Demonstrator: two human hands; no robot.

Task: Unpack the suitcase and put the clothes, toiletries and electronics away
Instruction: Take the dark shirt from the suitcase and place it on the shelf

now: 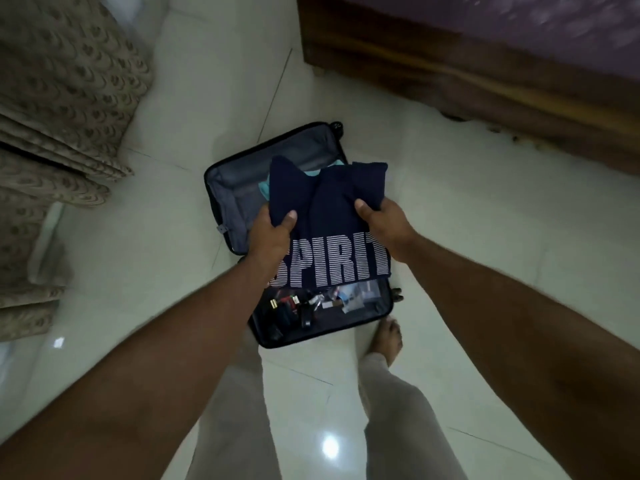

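shirt: navy tee point(329, 216) with white striped "SPIRIT" print, folded, held up over the open suitcase point(228, 202), not resting in it.
left hand point(273, 233): grips the tee's left edge, thumb on top, fingers curled under the fabric.
right hand point(384, 226): grips the right edge the same way, thumb on top near the collar side.
axis: tee's long axis runs away from the person, print end nearest, sleeves/collar end far. Hands sit on opposite sides of it, about level, so neither is nearer; load is shared.
suitcase: lies open on the tiled floor point(467, 237) directly below the tee. Far half shows grey lining and some teal cloth point(265, 188). Near half point(322, 313) holds small dark items and clear packets, probably toiletries/electronics, too blurred to name.
surroundings: bed point(485, 64) to the right and beyond; curtain point(59, 98) to the left.
stage: early, I'd say. One garment is out, the rest still packed.
next: probably carry the tee clear with both hands; the bed is the nearest surface, on the right-hand side.
risk: the fold may slump if one hand lets go.
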